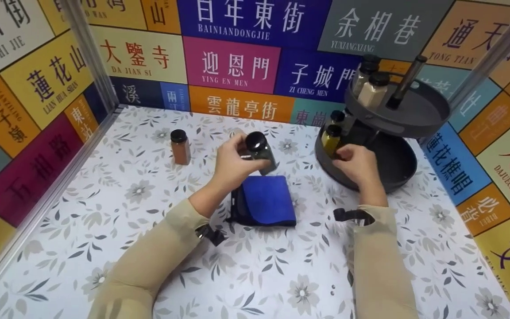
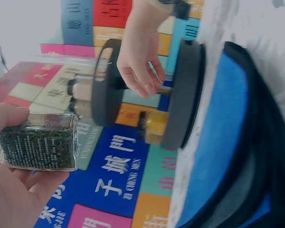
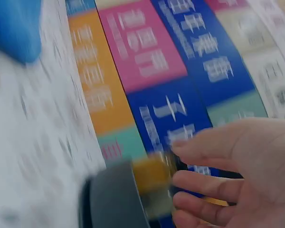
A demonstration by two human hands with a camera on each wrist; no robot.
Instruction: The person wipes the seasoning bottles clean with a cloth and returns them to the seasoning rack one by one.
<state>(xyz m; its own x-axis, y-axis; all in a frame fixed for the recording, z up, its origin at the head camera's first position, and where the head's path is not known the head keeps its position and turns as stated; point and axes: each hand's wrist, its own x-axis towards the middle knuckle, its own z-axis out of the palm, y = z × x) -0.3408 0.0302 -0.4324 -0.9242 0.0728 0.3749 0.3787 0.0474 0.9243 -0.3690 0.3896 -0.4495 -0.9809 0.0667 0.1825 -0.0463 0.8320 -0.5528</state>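
Herb jar: I see the clear jar of dark green flakes with a black cap [image 2: 38, 142] gripped in the left hand [image 1: 235, 159], just behind the folded blue fabric piece with black edging [image 1: 270, 199]
Right hand: it [image 1: 359, 164] hangs with loosely curled fingers beside the small black-capped bottle of yellow contents [image 1: 330, 141], and I see nothing in its grasp
Rack: two black-capped bottles, one pale cream [image 1: 373, 94], stand on the upper tier [image 1: 423, 113] of the dark grey two-tier round rack [image 1: 399, 164]; the yellow one and another stand in the lower tray
Progress: I judge the work partly done, four bottles racked; the herb jar and the orange-brown bottle with a black cap [image 1: 179, 150] remain outside
Tabletop: white, printed with grey flowers and leaves [image 1: 308, 257]
Room: colourful panels of Chinese place names [image 1: 233, 62] wall the space, with a metal post [image 1: 89, 57] at the left corner
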